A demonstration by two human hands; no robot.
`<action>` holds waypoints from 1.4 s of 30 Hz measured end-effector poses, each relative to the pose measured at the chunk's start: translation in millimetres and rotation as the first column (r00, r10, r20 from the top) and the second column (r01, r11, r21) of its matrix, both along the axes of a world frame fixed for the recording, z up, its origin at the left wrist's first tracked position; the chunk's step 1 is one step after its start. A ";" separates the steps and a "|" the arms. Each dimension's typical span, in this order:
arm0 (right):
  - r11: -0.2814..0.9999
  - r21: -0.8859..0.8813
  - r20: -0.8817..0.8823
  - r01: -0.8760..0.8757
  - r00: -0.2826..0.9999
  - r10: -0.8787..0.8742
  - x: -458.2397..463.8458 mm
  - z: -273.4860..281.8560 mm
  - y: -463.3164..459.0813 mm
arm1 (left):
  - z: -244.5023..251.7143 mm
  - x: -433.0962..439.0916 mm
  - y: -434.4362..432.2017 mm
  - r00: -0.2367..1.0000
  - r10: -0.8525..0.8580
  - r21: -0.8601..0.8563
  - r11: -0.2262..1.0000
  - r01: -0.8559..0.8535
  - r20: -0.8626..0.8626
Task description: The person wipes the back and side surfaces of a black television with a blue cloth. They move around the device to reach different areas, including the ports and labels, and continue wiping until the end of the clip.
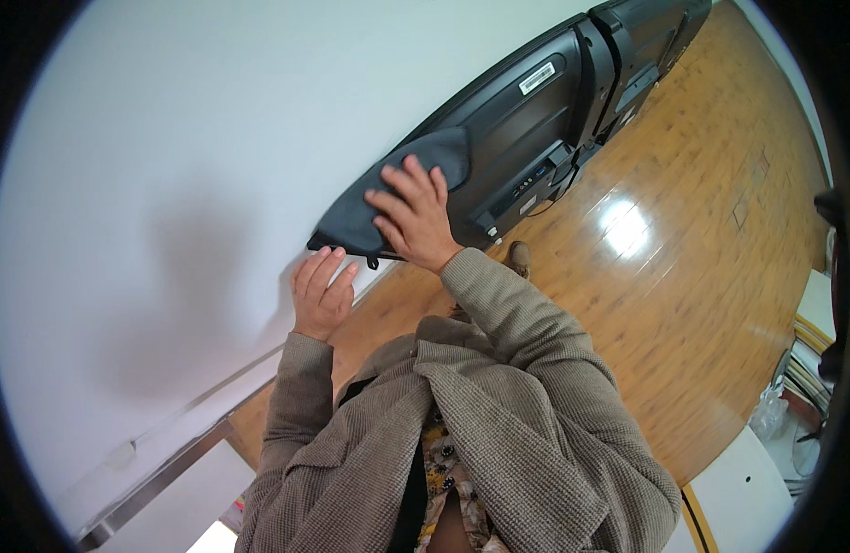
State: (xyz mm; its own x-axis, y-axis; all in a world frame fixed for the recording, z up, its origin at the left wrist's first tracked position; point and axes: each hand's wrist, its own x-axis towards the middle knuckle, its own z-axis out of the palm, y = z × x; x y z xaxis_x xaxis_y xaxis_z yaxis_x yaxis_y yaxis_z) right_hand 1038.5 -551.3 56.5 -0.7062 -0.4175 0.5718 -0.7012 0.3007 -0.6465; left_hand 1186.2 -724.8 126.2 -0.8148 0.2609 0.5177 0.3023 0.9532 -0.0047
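Observation:
A dark grey pad or cloth with a small hanging loop (pixel 373 262) lies against the lower corner of the black back cover of a flat-screen television (pixel 514 114). My right hand (pixel 419 220) rests on the dark grey pad (pixel 349 214) with fingers spread, pressing it to the cover. Beside the white wall, my left hand (pixel 321 294) is raised at the television's near corner. Its fingertips meet or almost touch the edge there, and nothing is seen inside the hand.
The television stands along a white wall (pixel 155 138), with ports (pixel 530 181) and a printed label (pixel 537 78) on its back. A second black unit (pixel 646 48) adjoins it. Wooden flooring (pixel 701 263) extends rightward, towards a white board (pixel 736 484) and a clear plastic bag (pixel 769 413).

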 end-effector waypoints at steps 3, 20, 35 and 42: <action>0.998 -0.049 0.033 0.038 0.999 -0.036 16.3 3.1 -15.0 | -2.5 10.0 -1.9 0.999 0.035 0.022 0.999 -0.035 0.004; 0.986 -0.162 -0.004 -0.032 0.999 0.032 4.1 8.0 -10.6 | -3.9 17.1 -9.8 0.999 0.041 0.004 0.999 -0.041 0.021; 0.966 -0.197 -0.105 0.165 0.977 -0.188 -71.6 -19.4 24.9 | 10.2 -66.2 13.7 0.981 -0.185 -0.082 0.978 0.190 0.065; 0.887 -0.334 0.066 0.319 0.947 -0.316 -88.0 -10.4 44.8 | 20.2 -104.9 39.9 0.944 -0.166 -0.134 0.968 0.211 0.284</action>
State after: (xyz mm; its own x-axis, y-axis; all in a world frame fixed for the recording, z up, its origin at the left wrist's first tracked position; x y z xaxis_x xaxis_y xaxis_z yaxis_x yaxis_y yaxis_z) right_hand 950.5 -506.4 46.1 -0.7749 0.0457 0.6304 -0.5980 0.2697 -0.7547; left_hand 1081.3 -684.8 146.4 -0.8452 0.4848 0.2250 0.4877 0.8718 -0.0465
